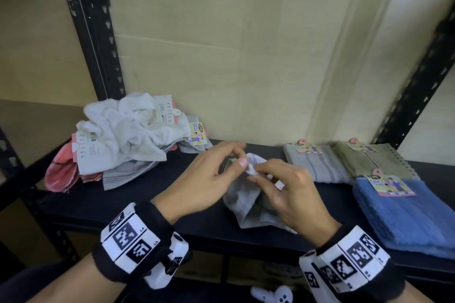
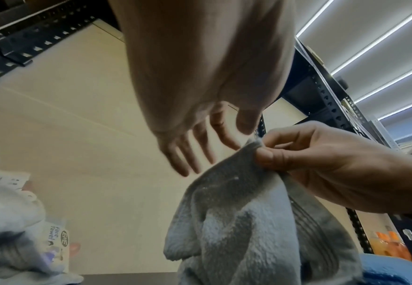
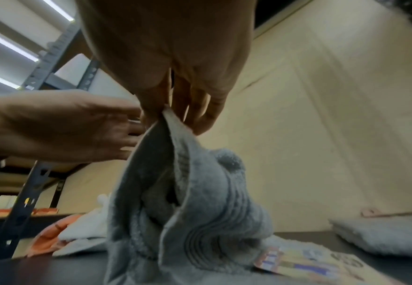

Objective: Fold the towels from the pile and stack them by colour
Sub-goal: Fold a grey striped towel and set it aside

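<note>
A crumpled grey towel (image 1: 243,206) stands bunched on the black shelf (image 1: 123,202) between my hands. My right hand (image 1: 256,172) pinches its raised corner between thumb and fingers, plain in the right wrist view (image 3: 170,115). My left hand (image 1: 236,155) hovers at the same corner with fingers straight and spread, the thumb just over the tip in the left wrist view (image 2: 219,148). The towel (image 2: 236,221) hangs from the pinch. Its paper label (image 3: 309,258) lies on the shelf. The unfolded pile (image 1: 128,135) of white, grey and pink towels sits at the left.
Folded towels lie at the right: a grey one (image 1: 317,165), a green one (image 1: 376,160) and a blue one (image 1: 406,216) nearest the front edge. Black rack posts (image 1: 98,32) (image 1: 423,76) stand on both sides. A board wall closes the back.
</note>
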